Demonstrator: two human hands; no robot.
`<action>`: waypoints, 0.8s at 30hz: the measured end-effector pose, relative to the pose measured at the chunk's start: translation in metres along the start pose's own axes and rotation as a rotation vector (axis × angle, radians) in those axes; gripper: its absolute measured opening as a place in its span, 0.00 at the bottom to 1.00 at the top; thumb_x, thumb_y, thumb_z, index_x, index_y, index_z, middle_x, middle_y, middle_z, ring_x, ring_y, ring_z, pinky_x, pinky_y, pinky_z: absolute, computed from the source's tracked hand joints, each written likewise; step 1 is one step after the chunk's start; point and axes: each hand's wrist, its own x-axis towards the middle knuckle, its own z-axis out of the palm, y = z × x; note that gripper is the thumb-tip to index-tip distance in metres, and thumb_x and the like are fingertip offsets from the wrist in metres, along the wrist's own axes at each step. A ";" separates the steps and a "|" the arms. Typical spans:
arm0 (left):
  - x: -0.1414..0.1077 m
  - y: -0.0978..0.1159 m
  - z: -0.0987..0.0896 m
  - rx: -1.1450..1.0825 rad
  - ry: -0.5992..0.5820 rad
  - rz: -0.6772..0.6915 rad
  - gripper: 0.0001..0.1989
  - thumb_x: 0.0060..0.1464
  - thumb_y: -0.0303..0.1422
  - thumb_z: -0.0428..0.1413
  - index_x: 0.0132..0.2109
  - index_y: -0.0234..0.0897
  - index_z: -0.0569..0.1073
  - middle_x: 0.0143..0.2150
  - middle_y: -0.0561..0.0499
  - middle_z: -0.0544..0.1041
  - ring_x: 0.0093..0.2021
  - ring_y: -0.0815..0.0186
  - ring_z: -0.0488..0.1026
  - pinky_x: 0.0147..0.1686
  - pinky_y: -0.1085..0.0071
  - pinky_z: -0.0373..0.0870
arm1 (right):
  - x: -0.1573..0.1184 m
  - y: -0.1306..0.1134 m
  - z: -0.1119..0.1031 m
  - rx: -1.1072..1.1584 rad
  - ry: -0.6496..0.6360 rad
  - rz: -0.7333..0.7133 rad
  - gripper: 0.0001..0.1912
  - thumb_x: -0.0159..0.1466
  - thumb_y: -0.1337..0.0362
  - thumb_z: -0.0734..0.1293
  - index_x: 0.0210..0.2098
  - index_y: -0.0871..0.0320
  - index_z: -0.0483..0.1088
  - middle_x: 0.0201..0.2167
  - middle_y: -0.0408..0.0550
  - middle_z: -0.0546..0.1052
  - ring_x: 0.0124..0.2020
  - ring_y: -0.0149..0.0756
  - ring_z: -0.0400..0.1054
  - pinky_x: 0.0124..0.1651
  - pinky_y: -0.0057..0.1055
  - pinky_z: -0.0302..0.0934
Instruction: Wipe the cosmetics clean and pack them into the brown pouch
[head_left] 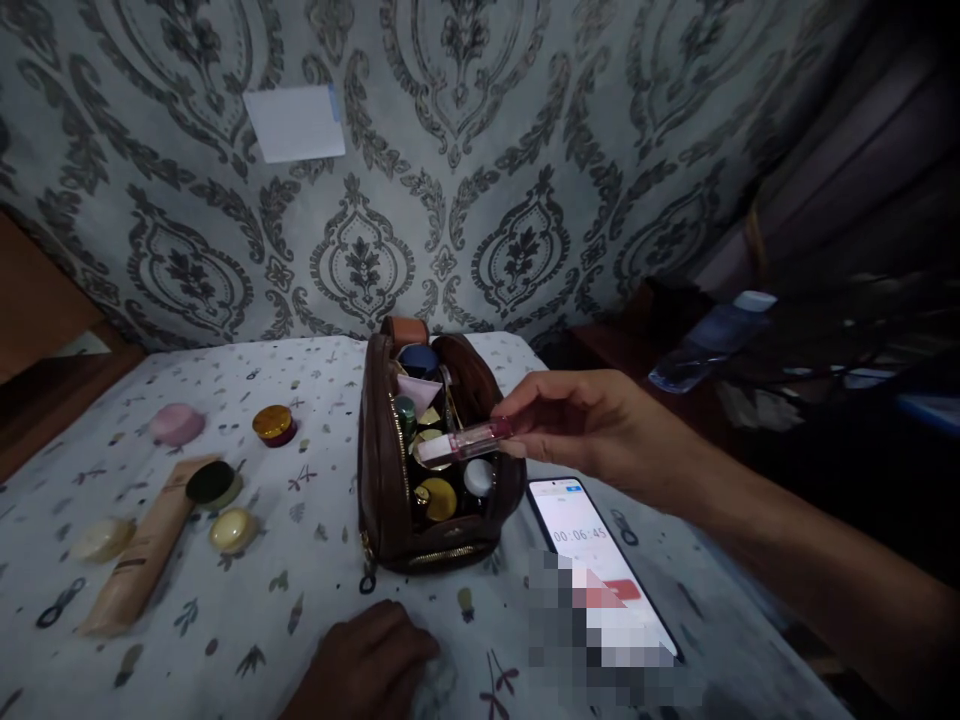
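My right hand (pixel 577 425) reaches in from the right and pinches a lip gloss tube (pixel 472 440) by its dark pink end. The tube lies nearly level over the mouth of a brown zipped toiletry bag (pixel 382 470). Packed inside the bag are a yellow-lidded jar (pixel 437 498), a white cap (pixel 478 478), a green cap (pixel 405 412) and a blue round item (pixel 418 360). My left hand (pixel 364 665) rests on the cloth in front of the bag, its fingers curled. A pale, blurred shape shows beside those fingers; what they hold, if anything, is hidden.
A phone (pixel 600 560) showing a timer lies right of the bag. Left of it are a beige tube (pixel 154 540), a pink round container (pixel 177 425), an amber jar (pixel 274 425), a dark-lidded jar (pixel 213 484) and cream-coloured pots (pixel 233 530). A plastic bottle (pixel 709 340) is at right.
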 end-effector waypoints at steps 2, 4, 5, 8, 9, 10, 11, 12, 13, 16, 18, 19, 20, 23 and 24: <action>-0.002 0.003 -0.002 -0.083 0.064 -0.045 0.09 0.65 0.29 0.46 0.45 0.39 0.71 0.29 0.50 0.77 0.27 0.69 0.74 0.27 0.78 0.70 | -0.002 0.000 -0.001 0.046 0.020 0.024 0.15 0.50 0.57 0.78 0.32 0.58 0.75 0.27 0.45 0.79 0.28 0.32 0.73 0.32 0.27 0.67; -0.002 0.008 -0.009 -0.160 0.114 -0.147 0.09 0.65 0.33 0.48 0.48 0.41 0.72 0.32 0.51 0.78 0.30 0.68 0.76 0.32 0.78 0.72 | -0.006 -0.001 0.000 0.077 0.037 0.044 0.15 0.49 0.58 0.79 0.31 0.58 0.75 0.27 0.45 0.79 0.28 0.32 0.73 0.32 0.27 0.67; 0.000 0.011 -0.015 -0.196 0.118 -0.221 0.10 0.65 0.35 0.49 0.49 0.42 0.72 0.33 0.51 0.78 0.31 0.68 0.76 0.33 0.77 0.72 | -0.008 -0.002 0.000 0.093 0.042 0.054 0.15 0.48 0.58 0.79 0.31 0.58 0.76 0.27 0.45 0.79 0.29 0.32 0.73 0.32 0.28 0.68; 0.013 0.023 -0.037 -0.318 0.107 -0.459 0.11 0.64 0.37 0.52 0.50 0.41 0.73 0.33 0.52 0.77 0.33 0.68 0.75 0.33 0.77 0.70 | -0.013 -0.004 0.003 0.163 0.036 0.085 0.15 0.48 0.59 0.79 0.31 0.57 0.76 0.29 0.46 0.80 0.30 0.32 0.74 0.34 0.28 0.69; 0.020 0.027 -0.045 -0.359 0.128 -0.520 0.12 0.64 0.38 0.52 0.51 0.40 0.72 0.32 0.53 0.76 0.32 0.68 0.74 0.33 0.77 0.70 | -0.015 -0.005 0.005 0.195 0.029 0.093 0.15 0.48 0.59 0.80 0.31 0.57 0.76 0.29 0.46 0.81 0.30 0.32 0.74 0.34 0.28 0.69; 0.027 0.031 -0.052 -0.398 0.160 -0.576 0.13 0.63 0.38 0.52 0.51 0.39 0.71 0.32 0.53 0.75 0.33 0.68 0.73 0.34 0.77 0.69 | -0.017 -0.004 0.006 0.225 0.022 0.099 0.15 0.48 0.59 0.80 0.32 0.57 0.76 0.29 0.45 0.81 0.29 0.31 0.75 0.34 0.27 0.69; 0.034 0.034 -0.059 -0.436 0.189 -0.619 0.14 0.63 0.39 0.53 0.52 0.38 0.70 0.31 0.54 0.74 0.33 0.68 0.72 0.34 0.76 0.68 | -0.018 -0.004 0.008 0.246 0.013 0.104 0.15 0.48 0.58 0.79 0.32 0.58 0.76 0.28 0.45 0.81 0.28 0.31 0.75 0.34 0.27 0.69; 0.041 0.037 -0.063 -0.473 0.214 -0.653 0.16 0.62 0.40 0.53 0.53 0.38 0.69 0.31 0.54 0.73 0.33 0.68 0.72 0.35 0.76 0.68 | -0.019 -0.003 0.010 0.259 0.005 0.107 0.16 0.49 0.58 0.79 0.32 0.58 0.76 0.27 0.45 0.80 0.28 0.31 0.74 0.33 0.27 0.69; 0.047 0.040 -0.067 -0.507 0.227 -0.678 0.18 0.61 0.40 0.54 0.54 0.38 0.67 0.31 0.54 0.73 0.33 0.68 0.71 0.35 0.75 0.67 | -0.020 -0.003 0.012 0.262 -0.006 0.109 0.16 0.49 0.58 0.79 0.32 0.59 0.76 0.26 0.45 0.80 0.27 0.31 0.74 0.32 0.27 0.69; 0.060 0.046 -0.070 -0.572 0.222 -0.701 0.21 0.59 0.41 0.56 0.56 0.38 0.65 0.31 0.55 0.72 0.33 0.67 0.70 0.37 0.74 0.66 | -0.023 -0.004 0.018 0.236 -0.055 0.113 0.16 0.50 0.56 0.79 0.32 0.60 0.76 0.23 0.45 0.79 0.24 0.29 0.73 0.29 0.26 0.68; 0.063 0.050 -0.069 -0.587 0.206 -0.693 0.20 0.58 0.41 0.57 0.54 0.38 0.66 0.31 0.55 0.73 0.35 0.66 0.70 0.39 0.72 0.66 | -0.026 -0.005 0.022 0.231 -0.094 0.123 0.17 0.51 0.55 0.78 0.31 0.61 0.76 0.22 0.44 0.79 0.23 0.28 0.72 0.29 0.26 0.68; 0.064 0.052 -0.068 -0.589 0.202 -0.686 0.18 0.59 0.41 0.56 0.53 0.38 0.67 0.33 0.54 0.73 0.36 0.66 0.70 0.40 0.72 0.65 | -0.028 -0.006 0.024 0.236 -0.110 0.131 0.17 0.51 0.55 0.78 0.31 0.61 0.76 0.22 0.44 0.78 0.23 0.28 0.72 0.29 0.26 0.68; 0.064 0.054 -0.068 -0.591 0.201 -0.676 0.16 0.60 0.41 0.55 0.51 0.38 0.68 0.34 0.53 0.73 0.37 0.66 0.70 0.39 0.73 0.65 | -0.029 -0.006 0.026 0.247 -0.120 0.136 0.17 0.51 0.55 0.78 0.31 0.61 0.76 0.22 0.43 0.78 0.23 0.28 0.72 0.29 0.25 0.68; 0.061 0.058 -0.066 -0.613 0.194 -0.659 0.14 0.62 0.42 0.52 0.48 0.37 0.70 0.35 0.53 0.72 0.36 0.67 0.68 0.37 0.74 0.63 | -0.034 -0.005 0.031 0.288 -0.122 0.140 0.17 0.52 0.53 0.77 0.31 0.61 0.76 0.23 0.44 0.79 0.24 0.28 0.72 0.29 0.24 0.67; 0.061 0.058 -0.065 -0.628 0.192 -0.659 0.15 0.63 0.43 0.52 0.47 0.37 0.70 0.35 0.53 0.71 0.36 0.67 0.67 0.37 0.74 0.63 | -0.035 -0.003 0.032 0.310 -0.118 0.141 0.18 0.54 0.52 0.76 0.31 0.61 0.77 0.24 0.45 0.79 0.24 0.28 0.73 0.29 0.24 0.67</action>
